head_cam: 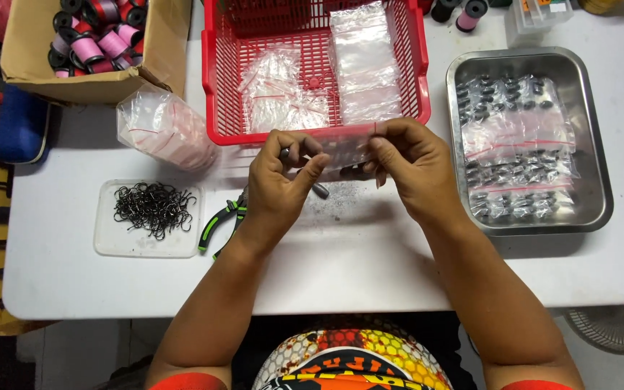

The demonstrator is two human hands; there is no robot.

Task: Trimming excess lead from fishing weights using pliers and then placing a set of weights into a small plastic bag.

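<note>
A small clear zip bag [344,144] is stretched between my two hands above the white table [370,274], just in front of the red basket [312,137]. My right hand [409,170] pinches the bag's right end by its red seal line. Pressing on the bag's left end, my left hand [283,180] also has small dark metal pieces [319,189] at its fingertips. Fine dark grit lies on the table under the hands.
The red basket holds stacks of clear bags [362,61]. A steel tray [594,144] on the right holds filled bags of dark parts. Left: a lid of black hooks [152,209], green-handled pliers [218,224], a bag bundle [160,126], a spool box [95,36].
</note>
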